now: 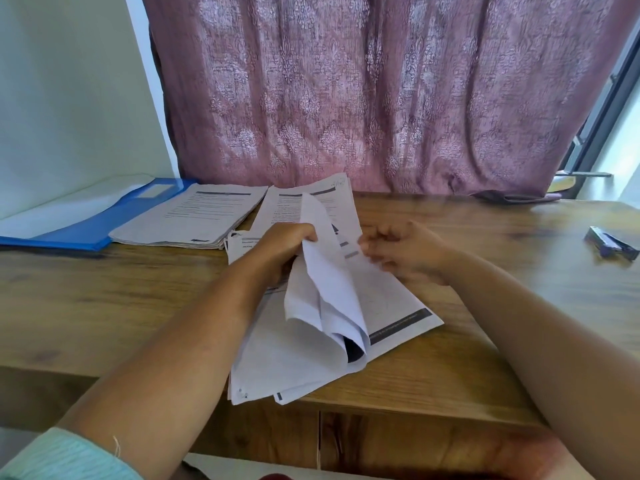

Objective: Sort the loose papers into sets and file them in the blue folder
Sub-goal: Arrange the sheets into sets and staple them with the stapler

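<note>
At the middle of the wooden tabletop, near its front edge, lies a stapled set of papers with several leaves lifted and folded back toward the left. The left hand has its fingers curled round those lifted leaves and holds them up in a loose bunch, the lower ends sagging down over the pages beneath. The right hand sits just to the right, touching the edge of the exposed page; it is blurred, so I cannot tell whether its fingers pinch the sheet or only rest against it. A dark band runs along the bottom edge of the open page.

Behind the hands another sheaf of printed sheets lies partly under the lifted leaves. To its left sits a thicker stack of papers, its near edge showing many layers. Farther left, at the back corner against the white wall, lies the blue folder, open, with a pale sheet over its inner side; the thick stack overlaps its right edge.

Well apart on the right side of the tabletop lies a dark stapler. A mauve patterned curtain hangs behind the tabletop.
</note>
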Demonstrator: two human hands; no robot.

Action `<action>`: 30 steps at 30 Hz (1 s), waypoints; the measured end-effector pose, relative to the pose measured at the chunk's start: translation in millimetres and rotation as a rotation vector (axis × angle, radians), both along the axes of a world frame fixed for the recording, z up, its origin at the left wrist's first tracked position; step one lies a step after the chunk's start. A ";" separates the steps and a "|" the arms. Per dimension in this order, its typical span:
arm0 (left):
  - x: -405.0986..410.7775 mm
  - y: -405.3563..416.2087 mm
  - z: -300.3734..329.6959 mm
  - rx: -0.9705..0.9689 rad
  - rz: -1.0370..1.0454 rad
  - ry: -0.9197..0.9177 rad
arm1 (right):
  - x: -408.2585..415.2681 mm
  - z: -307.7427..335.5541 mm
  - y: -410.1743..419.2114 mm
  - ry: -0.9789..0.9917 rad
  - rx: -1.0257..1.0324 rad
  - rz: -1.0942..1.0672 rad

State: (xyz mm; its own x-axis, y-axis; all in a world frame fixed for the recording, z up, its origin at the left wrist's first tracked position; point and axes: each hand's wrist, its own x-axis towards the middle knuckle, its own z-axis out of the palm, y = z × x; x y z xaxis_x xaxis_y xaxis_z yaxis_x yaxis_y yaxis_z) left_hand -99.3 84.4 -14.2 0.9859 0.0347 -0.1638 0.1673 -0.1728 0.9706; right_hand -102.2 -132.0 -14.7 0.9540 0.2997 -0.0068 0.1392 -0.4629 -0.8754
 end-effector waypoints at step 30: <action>-0.9 -0.2 5.3 -0.017 0.010 -0.180 | 25.9 21.0 -68.2 -0.579 -0.151 -0.691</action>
